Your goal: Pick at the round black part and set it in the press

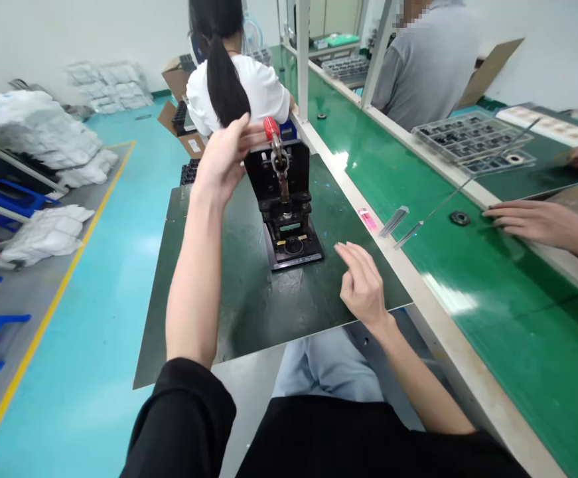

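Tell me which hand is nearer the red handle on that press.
Left. The left hand is right beside the red handle, on its left side. The right hand is farther away, below the handle and right of the press, over the mat.

No legible text, brand or number is found in this view. A white label on a cardboard carton is present, its print too small to read. A pink tag on the workbench edge is likewise unreadable. Yellow strips on the black base of the hand press show no readable characters.
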Available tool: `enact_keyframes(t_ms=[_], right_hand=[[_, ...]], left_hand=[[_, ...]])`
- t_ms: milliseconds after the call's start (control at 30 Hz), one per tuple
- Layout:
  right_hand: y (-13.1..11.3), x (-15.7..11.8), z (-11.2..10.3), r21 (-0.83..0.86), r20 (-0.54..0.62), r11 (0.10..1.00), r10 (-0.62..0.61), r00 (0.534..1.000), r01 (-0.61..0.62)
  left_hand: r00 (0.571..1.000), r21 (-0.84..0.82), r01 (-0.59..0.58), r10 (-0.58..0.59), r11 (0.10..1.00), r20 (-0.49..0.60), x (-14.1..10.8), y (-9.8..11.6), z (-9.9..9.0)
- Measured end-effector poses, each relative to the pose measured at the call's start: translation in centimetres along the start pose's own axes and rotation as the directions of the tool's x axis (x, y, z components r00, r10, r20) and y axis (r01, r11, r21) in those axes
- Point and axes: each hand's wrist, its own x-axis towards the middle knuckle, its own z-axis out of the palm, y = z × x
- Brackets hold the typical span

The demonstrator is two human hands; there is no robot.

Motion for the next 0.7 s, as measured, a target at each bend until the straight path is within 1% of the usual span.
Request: enact_keyframes(t_ms=[33, 67, 100, 133, 167, 200, 233, 300, 367, 400, 433, 500, 533, 600, 700], right_hand=[[-0.2, 0.5, 0.5, 0.005, 0.025, 1.000, 0.009, 1.000, -0.009], [-0.5, 1.1, 1.0, 0.014, 0.069, 0.999, 0.029, 0.997, -0.030], [-0.8, 1.7, 1.6, 0.018, 0.131, 0.998, 0.055, 0.990, -0.058], [-1.0, 2.4, 2.2, 0.012, 0.203, 0.996, 0.084, 0.976, -0.088], [-1.3, 3.0, 2.8, -0.006, 0.276, 0.993, 0.113, 0.954, -0.116], [-1.7, 3.7, 3.4, -0.036, 0.340, 0.989, 0.147, 0.929, -0.144], [-2.0, 4.4, 3.9, -0.078, 0.384, 0.982, 0.187, 0.904, -0.170], [-2.6, 5.7, 4.7, -0.176, 0.430, 0.962, 0.267, 0.862, -0.210], [-3.2, 6.8, 5.1, -0.277, 0.462, 0.936, 0.328, 0.824, -0.217], [-3.6, 7.3, 5.2, -0.328, 0.481, 0.921, 0.353, 0.803, -0.208], [-3.9, 7.7, 5.2, -0.371, 0.501, 0.908, 0.372, 0.781, -0.194], [-4.6, 8.5, 5.3, -0.423, 0.548, 0.891, 0.395, 0.737, -0.163], [-4.9, 8.9, 5.4, -0.434, 0.569, 0.888, 0.401, 0.718, -0.152], [-5.5, 9.6, 5.8, -0.432, 0.594, 0.890, 0.404, 0.696, -0.147], [-5.7, 10.4, 6.2, -0.413, 0.598, 0.896, 0.404, 0.692, -0.166]], left_hand=[[0.997, -0.030, -0.003, 0.000, 1.000, -0.081, -1.0, -1.8, -0.6], [0.984, -0.030, -0.004, -0.001, 1.000, -0.179, -2.3, -3.6, -1.1], [0.962, -0.004, 0.032, -0.032, 0.999, -0.270, -3.8, -5.5, -1.4], [0.943, 0.046, 0.088, -0.068, 0.995, -0.325, -5.4, -7.2, -1.6], [0.931, 0.125, 0.152, -0.100, 0.980, -0.352, -6.9, -8.9, -1.6], [0.914, 0.244, 0.221, -0.113, 0.944, -0.391, -8.3, -10.3, -1.6], [0.903, 0.374, 0.275, -0.105, 0.886, -0.417, -9.4, -11.5, -1.6], [0.912, 0.437, 0.289, -0.106, 0.852, -0.396, -11.0, -13.1, -1.7], [0.953, 0.552, 0.229, -0.070, 0.802, -0.295, -11.7, -13.8, -1.9], [0.974, 0.641, 0.184, -0.051, 0.745, -0.220, -11.8, -13.9, -2.0], [0.990, 0.734, 0.129, -0.041, 0.667, -0.137, -11.8, -13.9, -2.2], [0.998, 0.869, 0.030, -0.067, 0.493, 0.004, -11.7, -13.7, -2.6], [0.995, 0.900, 0.007, -0.094, 0.436, 0.038, -11.6, -13.5, -2.8], [0.987, 0.927, 0.013, -0.156, 0.376, 0.049, -11.5, -13.2, -3.2], [0.975, 0.929, 0.053, -0.220, 0.367, 0.032, -11.1, -12.7, -3.6]])
